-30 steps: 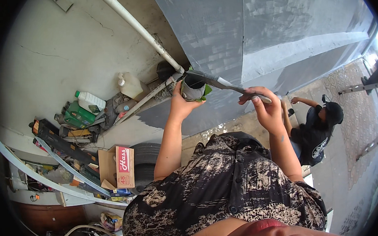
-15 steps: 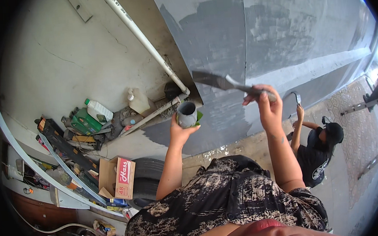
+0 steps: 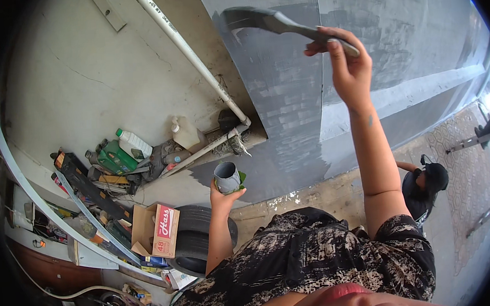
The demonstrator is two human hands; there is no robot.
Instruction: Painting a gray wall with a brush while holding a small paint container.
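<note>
My right hand (image 3: 353, 70) is raised high and wraps round the handle of a paintbrush (image 3: 299, 29). The brush's dark bristle end points left, over the grey-painted wall (image 3: 292, 105); whether it touches the surface I cannot tell. Lower down, my left hand (image 3: 223, 202) grips a grey, paint-smeared cup (image 3: 228, 184) from below and holds it upright. Something green and leaf-like (image 3: 241, 179) sticks out between the cup and my fingers. What the cup holds is hard to make out.
A white pipe (image 3: 194, 60) runs down the pale wall at the left. Below are plastic bottles (image 3: 134, 144), an open cardboard box (image 3: 164, 231) and black tyres (image 3: 196, 226). A person in a dark cap (image 3: 435, 178) is near the wall at right, beside a ladder (image 3: 471, 140).
My right hand has swung upward with the paintbrush, its arm now stretched out. My left hand and the cup have shifted a little left and down. The other person is lower behind my arm.
</note>
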